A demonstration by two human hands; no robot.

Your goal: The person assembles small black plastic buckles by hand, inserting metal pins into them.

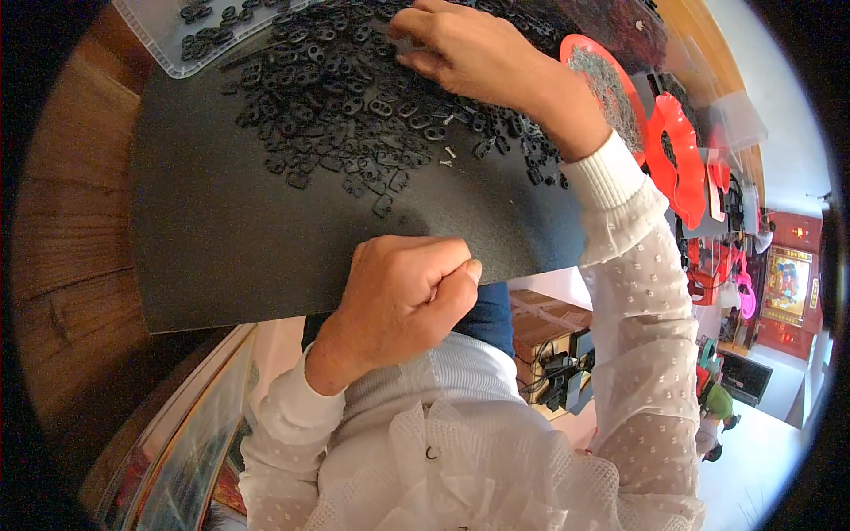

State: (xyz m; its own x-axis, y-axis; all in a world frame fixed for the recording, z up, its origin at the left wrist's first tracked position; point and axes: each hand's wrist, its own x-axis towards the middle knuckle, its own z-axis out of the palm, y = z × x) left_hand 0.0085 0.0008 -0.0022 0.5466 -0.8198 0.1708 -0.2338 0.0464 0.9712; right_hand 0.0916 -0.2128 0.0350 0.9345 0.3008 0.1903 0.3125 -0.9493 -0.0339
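Note:
My left hand point(403, 292) is closed in a fist at the near edge of the black tabletop point(221, 239); whatever lies inside it is hidden. My right hand point(478, 53) reaches over a wide heap of small black plastic pieces point(310, 115), many of them oval with two holes like cord locks. Its thumb and forefinger are bent toward each other among the pieces, and what they pinch is too small to make out. Between the hands, a few small silvery metal pieces point(448, 157) that look like springs lie beside the heap.
A clear plastic bin point(181, 66) with more black pieces stands at the far left. Right of my right forearm is a red plate point(633, 88) heaped with small metal pieces, beside a red wavy-rimmed dish point(677, 168). Cardboard boxes point(540, 323) stand below the table; a person point(715, 411) is in the background.

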